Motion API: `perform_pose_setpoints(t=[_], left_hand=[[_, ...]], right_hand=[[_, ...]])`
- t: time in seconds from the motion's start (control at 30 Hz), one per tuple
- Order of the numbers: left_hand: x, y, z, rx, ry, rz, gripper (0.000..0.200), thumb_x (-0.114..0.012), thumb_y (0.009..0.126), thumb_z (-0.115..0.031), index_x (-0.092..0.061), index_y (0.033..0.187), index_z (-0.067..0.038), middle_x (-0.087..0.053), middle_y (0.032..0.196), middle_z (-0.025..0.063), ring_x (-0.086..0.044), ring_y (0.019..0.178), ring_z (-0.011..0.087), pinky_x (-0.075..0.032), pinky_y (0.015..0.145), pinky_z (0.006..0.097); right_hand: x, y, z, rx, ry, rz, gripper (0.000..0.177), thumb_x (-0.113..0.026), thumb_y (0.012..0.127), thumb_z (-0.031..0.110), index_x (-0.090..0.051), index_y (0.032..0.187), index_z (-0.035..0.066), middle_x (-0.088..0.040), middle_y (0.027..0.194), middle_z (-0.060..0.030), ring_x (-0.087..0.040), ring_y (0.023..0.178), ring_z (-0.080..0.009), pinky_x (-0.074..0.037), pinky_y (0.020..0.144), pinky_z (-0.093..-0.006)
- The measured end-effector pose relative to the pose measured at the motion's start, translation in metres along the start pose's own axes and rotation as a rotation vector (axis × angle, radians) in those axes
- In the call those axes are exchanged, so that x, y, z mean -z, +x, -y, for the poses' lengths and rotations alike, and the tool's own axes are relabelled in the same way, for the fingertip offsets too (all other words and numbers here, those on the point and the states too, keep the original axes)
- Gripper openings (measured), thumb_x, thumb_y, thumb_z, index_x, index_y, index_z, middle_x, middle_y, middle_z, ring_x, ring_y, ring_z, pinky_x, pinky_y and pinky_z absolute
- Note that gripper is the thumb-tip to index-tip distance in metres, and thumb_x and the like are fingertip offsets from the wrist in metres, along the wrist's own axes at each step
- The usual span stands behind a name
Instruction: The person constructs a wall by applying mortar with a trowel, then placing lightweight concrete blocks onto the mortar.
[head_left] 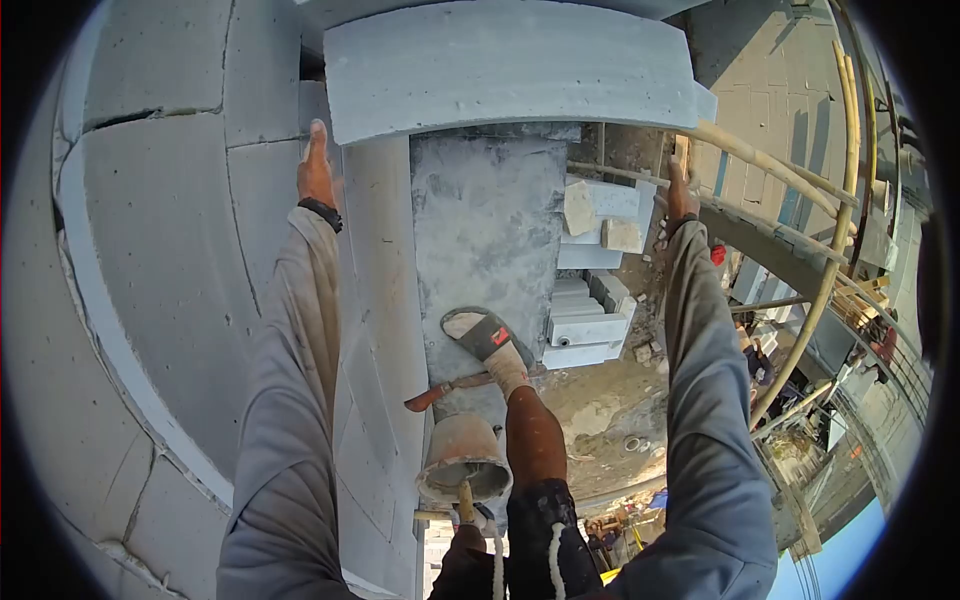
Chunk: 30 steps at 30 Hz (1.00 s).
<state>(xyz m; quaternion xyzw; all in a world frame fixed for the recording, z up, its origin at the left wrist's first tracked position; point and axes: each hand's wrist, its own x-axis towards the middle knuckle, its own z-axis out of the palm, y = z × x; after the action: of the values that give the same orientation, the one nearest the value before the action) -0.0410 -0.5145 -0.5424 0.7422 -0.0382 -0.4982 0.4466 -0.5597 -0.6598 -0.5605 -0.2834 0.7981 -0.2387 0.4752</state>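
A long pale-grey lightweight concrete block [510, 70] spans the top of the view in front of me. My left hand [317, 178] is at its left end, thumb pointing up, the other fingers mostly hidden. At the lower right end is my right hand [682, 192], also thumb up, with its fingers largely out of sight. The two hands appear to hold the block between them. Below it runs a grey plank [490, 220], where my sandalled foot [480, 330] stands. Near that foot lie a long blade with a reddish-brown handle [425, 400] and a mortar-stained bucket [462, 440].
A block wall [160, 220] rises close on my left. Several stacked blocks [585, 330] stand lower down, right of the plank. Bamboo poles [825, 310] form scaffolding on the right. The ground [600, 400] lies well below the plank, and people are further down at right.
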Motion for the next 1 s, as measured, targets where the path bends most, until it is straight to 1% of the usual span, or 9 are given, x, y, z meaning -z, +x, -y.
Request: perform_pose_setpoints(t=[0.1,0.3,0.37,0.47,0.6,0.77,0.83,0.9,1.0], left_hand=[[-0.015,0.037,0.005,-0.063,-0.045,0.081,0.104,-0.056,0.077,-0.069,-0.012,0.149,-0.007,-0.013,0.152,0.0219,-0.013,0.140,0.0408,-0.010,0.110,0.0582],[-0.029,0.059,0.021,-0.126,-0.230,0.153,0.082,-0.063,0.079,-0.056,-0.032,0.140,-0.010,-0.039,0.138,0.0147,-0.033,0.130,0.0332,-0.021,0.106,0.0534],[-0.029,0.059,0.023,-0.149,-0.310,0.128,0.070,-0.065,0.078,-0.052,-0.043,0.133,-0.013,-0.048,0.128,0.0084,-0.043,0.119,0.0244,-0.033,0.095,0.0494],[-0.021,0.066,0.024,-0.128,-0.306,0.187,0.071,-0.067,0.076,-0.050,-0.044,0.132,-0.013,-0.049,0.126,0.0087,-0.045,0.116,0.0252,-0.034,0.094,0.0470],[-0.024,0.052,0.006,-0.136,-0.321,0.108,0.072,-0.067,0.076,-0.050,-0.044,0.131,-0.011,-0.049,0.125,0.0103,-0.045,0.116,0.0270,-0.034,0.093,0.0468],[-0.005,-0.060,-0.028,0.187,-0.176,0.030,0.082,-0.065,0.074,-0.056,-0.037,0.136,-0.009,-0.044,0.131,0.0150,-0.042,0.119,0.0327,-0.028,0.096,0.0551],[0.011,-0.110,-0.024,0.366,-0.166,-0.003,0.084,-0.064,0.074,-0.056,-0.034,0.138,-0.009,-0.042,0.134,0.0156,-0.041,0.120,0.0330,-0.026,0.096,0.0566],[0.027,-0.156,-0.013,0.519,-0.174,-0.012,0.080,-0.063,0.075,-0.055,-0.036,0.137,-0.013,-0.043,0.135,0.0133,-0.041,0.121,0.0330,-0.025,0.096,0.0574],[0.049,-0.208,0.020,0.728,-0.189,-0.035,0.073,-0.060,0.074,-0.057,-0.041,0.133,-0.019,-0.045,0.134,0.0097,-0.042,0.120,0.0329,-0.025,0.095,0.0581]], right_hand=[[-0.002,0.049,0.039,0.148,0.060,0.059,0.098,-0.063,0.077,0.060,-0.018,0.147,0.010,-0.031,0.144,-0.0176,-0.039,0.125,-0.0358,-0.039,0.098,-0.0515],[-0.028,0.083,0.043,0.125,0.285,0.196,0.094,-0.060,0.078,0.061,-0.020,0.145,0.007,-0.018,0.144,-0.0257,-0.029,0.129,-0.0434,-0.034,0.100,-0.0571],[-0.036,0.082,0.036,0.076,0.339,0.166,0.093,-0.061,0.078,0.060,-0.021,0.143,0.007,-0.024,0.140,-0.0263,-0.032,0.126,-0.0434,-0.033,0.101,-0.0580],[-0.048,0.092,0.030,0.152,0.649,0.308,0.088,-0.066,0.079,0.048,-0.019,0.138,0.002,-0.027,0.134,-0.0292,-0.030,0.127,-0.0489,-0.032,0.103,-0.0621],[-0.039,0.078,0.044,0.126,0.697,0.236,0.088,-0.073,0.077,0.037,-0.020,0.138,0.003,-0.028,0.131,-0.0293,-0.027,0.129,-0.0476,-0.032,0.103,-0.0620],[0.002,0.001,0.102,-0.063,0.448,0.072,0.087,-0.074,0.070,0.044,-0.031,0.138,0.011,-0.035,0.134,-0.0174,-0.038,0.121,-0.0384,-0.039,0.095,-0.0550],[0.019,-0.048,0.120,-0.168,0.279,0.028,0.076,-0.072,0.072,0.045,-0.041,0.133,0.012,-0.048,0.123,-0.0117,-0.051,0.108,-0.0303,-0.043,0.089,-0.0519],[0.060,-0.026,0.071,-0.144,0.207,0.047,0.071,-0.072,0.071,0.041,-0.049,0.127,0.004,-0.055,0.118,-0.0103,-0.054,0.105,-0.0245,-0.046,0.084,-0.0442],[0.079,-0.054,0.025,-0.336,0.067,-0.029,0.064,-0.070,0.071,0.040,-0.054,0.123,0.007,-0.059,0.108,-0.0107,-0.059,0.092,-0.0271,-0.047,0.079,-0.0482]])
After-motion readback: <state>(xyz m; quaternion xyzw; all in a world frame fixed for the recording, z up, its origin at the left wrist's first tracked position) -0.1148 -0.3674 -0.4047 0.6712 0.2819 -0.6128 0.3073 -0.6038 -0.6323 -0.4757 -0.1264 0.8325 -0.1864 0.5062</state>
